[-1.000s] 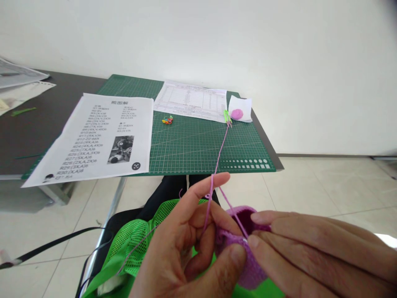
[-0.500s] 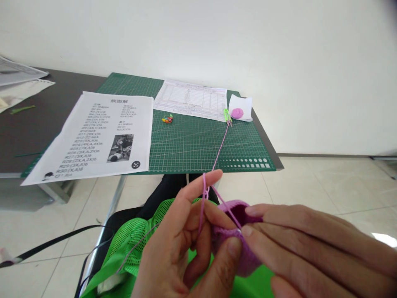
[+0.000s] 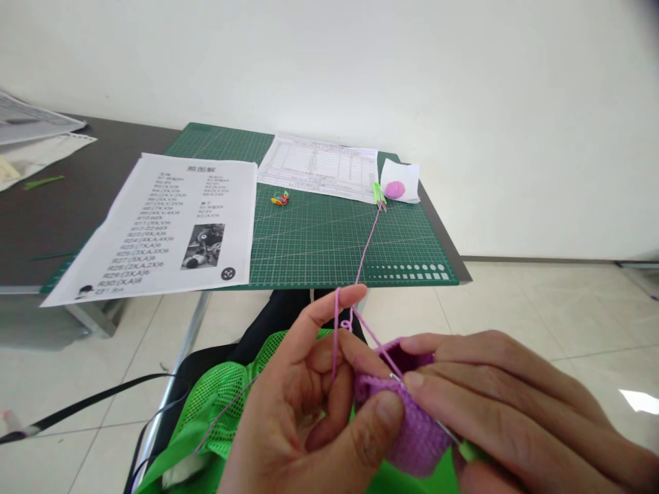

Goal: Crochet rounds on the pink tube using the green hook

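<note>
A pink-purple crochet piece, cup-shaped with an open rim, is pinched at its edge between the thumb and fingers of my left hand. Pink yarn loops over my raised left index finger and runs down to the rim. My right hand grips a crochet hook with a green handle and a metal shaft. The hook's tip is at the rim, by the strand of yarn. My right fingers also rest against the far side of the piece, hiding part of it.
On the green cutting mat lie a printed pattern sheet, a form, coloured stitch markers and small green scissors. A white paper bears a pink oval. Green mesh cloth covers my lap.
The crochet piece has tilted and shifted slightly to the right and down. My right hand has turned, so the hook's shaft and green handle now show. The left index finger still holds up the yarn.
</note>
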A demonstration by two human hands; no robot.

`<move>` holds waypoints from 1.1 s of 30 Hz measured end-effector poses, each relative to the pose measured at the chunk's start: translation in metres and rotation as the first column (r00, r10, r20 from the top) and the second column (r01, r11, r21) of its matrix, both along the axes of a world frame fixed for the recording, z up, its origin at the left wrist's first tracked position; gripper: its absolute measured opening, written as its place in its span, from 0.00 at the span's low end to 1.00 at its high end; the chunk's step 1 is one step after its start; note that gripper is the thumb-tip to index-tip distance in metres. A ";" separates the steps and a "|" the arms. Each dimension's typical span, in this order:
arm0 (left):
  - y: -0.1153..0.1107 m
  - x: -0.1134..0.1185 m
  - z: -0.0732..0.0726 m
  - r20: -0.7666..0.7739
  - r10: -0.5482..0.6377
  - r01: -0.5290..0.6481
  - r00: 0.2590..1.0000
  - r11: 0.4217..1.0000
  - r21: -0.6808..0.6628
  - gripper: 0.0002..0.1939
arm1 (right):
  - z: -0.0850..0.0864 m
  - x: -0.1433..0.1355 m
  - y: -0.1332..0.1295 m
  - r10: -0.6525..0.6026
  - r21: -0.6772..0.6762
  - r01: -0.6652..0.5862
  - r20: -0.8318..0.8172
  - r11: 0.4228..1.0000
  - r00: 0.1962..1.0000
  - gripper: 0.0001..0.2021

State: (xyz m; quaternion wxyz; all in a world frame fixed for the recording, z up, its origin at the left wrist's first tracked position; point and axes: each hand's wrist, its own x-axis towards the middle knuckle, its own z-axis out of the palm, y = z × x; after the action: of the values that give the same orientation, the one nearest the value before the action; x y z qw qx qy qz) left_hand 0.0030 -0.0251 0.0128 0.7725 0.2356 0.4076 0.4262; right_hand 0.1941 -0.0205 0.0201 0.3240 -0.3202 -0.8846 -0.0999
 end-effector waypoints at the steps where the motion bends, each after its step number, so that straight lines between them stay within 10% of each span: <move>1: 0.001 0.000 -0.001 0.028 -0.009 0.009 1.000 1.000 0.003 0.28 | 0.000 0.001 0.000 0.012 -0.010 -0.012 0.003 1.000 1.000 0.21; 6: 0.003 -0.001 -0.003 0.116 -0.031 0.029 0.993 0.999 0.016 0.28 | 0.012 -0.011 -0.005 -0.077 -0.197 0.066 -0.045 0.978 0.996 0.17; 33: 0.001 -0.002 -0.001 0.200 -0.020 0.011 0.980 0.999 0.045 0.26 | 0.009 0.010 -0.004 0.023 -0.226 -0.020 0.013 0.974 1.000 0.09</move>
State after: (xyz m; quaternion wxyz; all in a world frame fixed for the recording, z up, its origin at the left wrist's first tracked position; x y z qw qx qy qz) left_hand 0.0011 -0.0242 0.0115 0.8076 0.2114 0.3165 0.4504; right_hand 0.2038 -0.0240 0.0286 0.2797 -0.3445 -0.8961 0.0024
